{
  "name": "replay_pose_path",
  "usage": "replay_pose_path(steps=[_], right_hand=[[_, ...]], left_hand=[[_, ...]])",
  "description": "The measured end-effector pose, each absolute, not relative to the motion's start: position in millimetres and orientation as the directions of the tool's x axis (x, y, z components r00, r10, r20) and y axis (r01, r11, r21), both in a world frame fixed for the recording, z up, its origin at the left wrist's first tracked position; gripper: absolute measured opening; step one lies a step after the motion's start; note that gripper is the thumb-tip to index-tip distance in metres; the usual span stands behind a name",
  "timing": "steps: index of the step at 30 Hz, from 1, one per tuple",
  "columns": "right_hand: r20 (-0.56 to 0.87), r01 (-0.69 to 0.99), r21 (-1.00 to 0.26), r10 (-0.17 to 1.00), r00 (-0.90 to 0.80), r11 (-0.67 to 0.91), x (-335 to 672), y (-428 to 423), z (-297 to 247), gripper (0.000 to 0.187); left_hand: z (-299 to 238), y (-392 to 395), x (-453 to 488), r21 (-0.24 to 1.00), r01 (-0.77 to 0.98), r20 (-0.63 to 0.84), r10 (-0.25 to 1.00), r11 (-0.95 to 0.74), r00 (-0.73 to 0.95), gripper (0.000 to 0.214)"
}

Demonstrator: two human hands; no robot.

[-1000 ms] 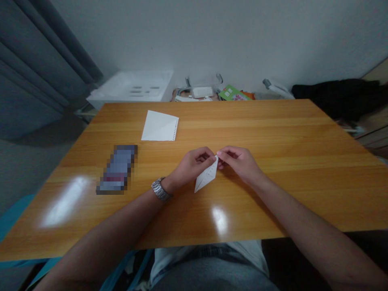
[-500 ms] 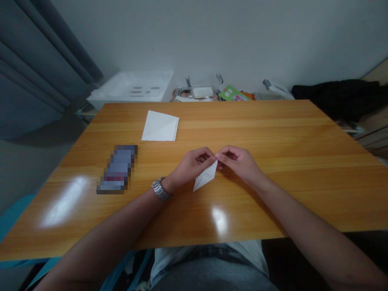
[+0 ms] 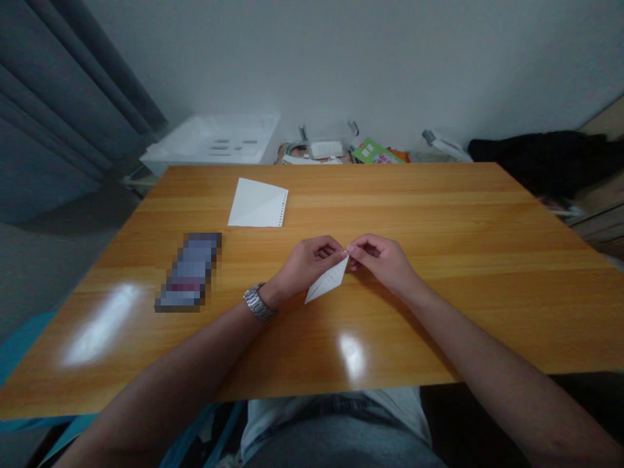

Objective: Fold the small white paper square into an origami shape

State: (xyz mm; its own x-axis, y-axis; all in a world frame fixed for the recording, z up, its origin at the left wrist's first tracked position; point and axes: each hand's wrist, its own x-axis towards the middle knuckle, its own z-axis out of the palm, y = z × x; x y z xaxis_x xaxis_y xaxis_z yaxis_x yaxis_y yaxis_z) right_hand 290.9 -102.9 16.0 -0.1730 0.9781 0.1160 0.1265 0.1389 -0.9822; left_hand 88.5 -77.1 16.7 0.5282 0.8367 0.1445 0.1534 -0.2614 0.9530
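A small folded piece of white paper [image 3: 328, 281], pointed at its lower left end and marked with crease lines, is held over the wooden table [image 3: 439, 214]. My left hand [image 3: 318, 261] pinches it near its upper corner, covering part of its upper edge. My right hand [image 3: 377, 253] has thumb and forefinger pressed together on the same top corner, touching the left fingertips. The other fingers of both hands are curled in. A metal watch [image 3: 260, 303] is on my left wrist.
A white paper sheet [image 3: 257, 205] with a perforated right edge lies farther back on the table. A blurred-out, phone-like rectangle [image 3: 190, 270] lies to the left. Behind the table are a white plastic tub [image 3: 209, 140], a green booklet [image 3: 374, 151] and dark cloth [image 3: 541, 159].
The lower point of the folded paper has swung slightly left and up. Both hands keep their pinch at nearly the same spot, and the other things have stayed put.
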Motion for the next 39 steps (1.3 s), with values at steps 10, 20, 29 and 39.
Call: replay_pose_path(steps=[10, 20, 29, 39], right_hand=[[0.103, 0.092, -0.989, 0.985, -0.139, 0.116, 292.6, -101.1, 16.9, 0.034], [0.081, -0.008, -0.997, 0.996, 0.029, 0.081, 295.6, -95.9, 14.5, 0.035], [0.046, 0.043, -0.998, 0.995, -0.09, 0.05, 294.1, -97.2, 13.1, 0.034], [0.036, -0.042, -0.998, 0.998, 0.044, 0.038, 298.5, -94.4, 11.4, 0.034]], left_hand=[[18.4, -75.7, 87.8, 0.964, 0.17, 0.103, 0.877, -0.204, 0.468, 0.036], [12.9, -71.4, 85.0, 0.984, 0.138, 0.049, 0.911, -0.115, 0.41, 0.039], [13.3, -70.4, 84.2, 0.974, 0.161, 0.074, 0.894, -0.16, 0.442, 0.036], [12.1, -69.0, 84.9, 1.0, 0.009, 0.013, 0.937, -0.017, 0.35, 0.037]])
